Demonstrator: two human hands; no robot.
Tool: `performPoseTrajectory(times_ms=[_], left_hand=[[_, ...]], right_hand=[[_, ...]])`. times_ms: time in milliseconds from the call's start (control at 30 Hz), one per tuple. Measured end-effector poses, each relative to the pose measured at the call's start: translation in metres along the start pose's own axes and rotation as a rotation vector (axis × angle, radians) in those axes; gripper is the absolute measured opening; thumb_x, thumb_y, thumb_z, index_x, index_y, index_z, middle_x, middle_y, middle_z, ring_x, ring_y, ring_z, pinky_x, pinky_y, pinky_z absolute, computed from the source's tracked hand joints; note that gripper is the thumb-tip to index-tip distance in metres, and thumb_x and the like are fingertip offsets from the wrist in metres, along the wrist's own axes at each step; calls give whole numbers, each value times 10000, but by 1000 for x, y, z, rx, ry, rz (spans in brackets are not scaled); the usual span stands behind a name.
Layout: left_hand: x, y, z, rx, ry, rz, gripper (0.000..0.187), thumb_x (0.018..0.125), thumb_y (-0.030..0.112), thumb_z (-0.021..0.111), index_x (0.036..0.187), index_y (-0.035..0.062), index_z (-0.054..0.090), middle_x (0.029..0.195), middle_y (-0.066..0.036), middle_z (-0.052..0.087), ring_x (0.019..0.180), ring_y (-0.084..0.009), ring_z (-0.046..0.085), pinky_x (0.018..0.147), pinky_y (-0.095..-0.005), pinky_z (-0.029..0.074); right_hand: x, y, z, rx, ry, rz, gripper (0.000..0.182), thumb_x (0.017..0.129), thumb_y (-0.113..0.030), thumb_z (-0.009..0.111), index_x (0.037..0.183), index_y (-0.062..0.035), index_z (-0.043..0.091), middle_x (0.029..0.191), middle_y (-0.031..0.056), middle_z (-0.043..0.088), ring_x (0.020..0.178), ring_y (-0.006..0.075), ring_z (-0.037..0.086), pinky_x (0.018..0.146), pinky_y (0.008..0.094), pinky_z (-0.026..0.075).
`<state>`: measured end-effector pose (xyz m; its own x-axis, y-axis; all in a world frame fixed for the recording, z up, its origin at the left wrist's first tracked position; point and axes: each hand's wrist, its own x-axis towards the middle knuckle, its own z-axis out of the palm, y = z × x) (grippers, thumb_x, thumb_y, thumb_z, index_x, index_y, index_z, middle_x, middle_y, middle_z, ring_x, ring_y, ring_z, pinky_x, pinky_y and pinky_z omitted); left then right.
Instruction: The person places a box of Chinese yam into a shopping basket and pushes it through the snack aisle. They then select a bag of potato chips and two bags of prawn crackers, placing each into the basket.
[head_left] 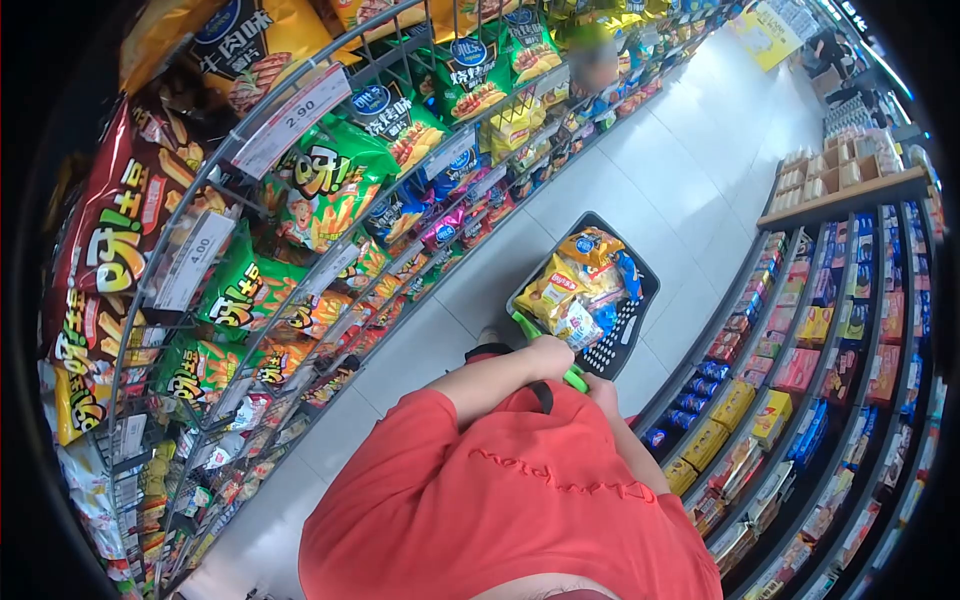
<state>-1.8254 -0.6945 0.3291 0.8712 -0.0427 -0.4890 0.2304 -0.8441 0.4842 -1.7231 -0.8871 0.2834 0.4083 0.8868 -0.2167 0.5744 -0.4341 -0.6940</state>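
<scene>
A black basket (pixel 625 325) with a perforated side stands over the floor ahead of my body. Yellow, orange and blue snack bags (pixel 552 291) fill much of it. My left hand (pixel 551 354) is wrapped round the basket's green handle (pixel 526 325) near its middle. My right hand (pixel 601 393) is at the near end of the same handle, its fingers curled and partly hidden.
Wire racks with chip bags (pixel 335 182) and price tags (pixel 290 122) line the left side. Shelves of boxed snacks (pixel 797 370) curve along the right, with a wooden-topped display (pixel 845 197) beyond. Tiled floor (pixel 655 175) runs between them. People are at the far upper right.
</scene>
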Motion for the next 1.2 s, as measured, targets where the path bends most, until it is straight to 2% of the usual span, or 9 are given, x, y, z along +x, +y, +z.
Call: performPoseTrajectory(times_ms=[167, 233, 367, 500, 700, 933, 1033, 1200], left_hand=[[-7, 9, 5, 43, -22, -14, 373, 748, 342, 691, 950, 33, 745, 978, -162, 731, 914, -313, 715, 780, -428, 573], [-12, 14, 7, 68, -48, -46, 370, 748, 358, 690, 938, 46, 748, 980, -155, 731, 916, -309, 712, 790, -433, 569], [-22, 21, 19, 82, -56, -96, 352, 745, 348, 673, 923, 55, 751, 978, -169, 724, 941, -318, 702, 818, -434, 562], [-40, 33, 33, 121, -37, -110, 331, 736, 329, 663, 917, 68, 756, 968, -167, 725, 932, -324, 702, 820, -447, 558], [-69, 52, 74, 95, -32, -184, 335, 768, 363, 633, 903, 79, 748, 978, -176, 719, 953, -346, 689, 833, -461, 549], [-114, 73, 122, 54, -32, -185, 306, 791, 359, 632, 894, 89, 731, 931, -176, 716, 923, -357, 688, 833, -468, 543], [-132, 79, 135, 23, -18, -147, 295, 791, 350, 641, 888, 83, 723, 920, -178, 713, 911, -359, 689, 821, -473, 545], [-158, 79, 156, 19, 11, -86, 306, 792, 354, 649, 909, 80, 721, 921, -178, 712, 904, -357, 689, 810, -473, 547]], right_hand=[[-11, -15, -2, -17, 5, 34, 294, 776, -356, 745, 868, -85, 681, 772, 226, 657, 749, 429, 656, 638, 506, 507], [-12, -21, -6, -26, -97, 28, 309, 777, -372, 737, 851, -79, 672, 778, 230, 658, 747, 426, 654, 645, 506, 508], [-17, -9, 8, -10, -162, -51, 285, 779, -365, 706, 840, -89, 676, 786, 212, 667, 767, 416, 657, 673, 503, 522], [-41, -20, 17, -30, -119, -40, 286, 769, -332, 726, 874, -70, 682, 777, 211, 660, 766, 403, 658, 665, 477, 517], [-81, -32, 33, -101, -112, -49, 308, 767, -387, 707, 841, -90, 681, 788, 197, 677, 774, 403, 660, 694, 501, 531], [-138, -47, 51, -146, -131, -47, 284, 746, -386, 686, 824, -113, 685, 780, 188, 676, 772, 391, 657, 681, 510, 521], [-158, -51, 63, -100, -55, -112, 263, 726, -364, 697, 786, -108, 676, 710, 171, 653, 707, 391, 645, 645, 515, 509], [-184, -54, 88, -145, -17, -133, 263, 725, -359, 692, 765, -101, 667, 711, 177, 651, 698, 392, 644, 643, 510, 513]])
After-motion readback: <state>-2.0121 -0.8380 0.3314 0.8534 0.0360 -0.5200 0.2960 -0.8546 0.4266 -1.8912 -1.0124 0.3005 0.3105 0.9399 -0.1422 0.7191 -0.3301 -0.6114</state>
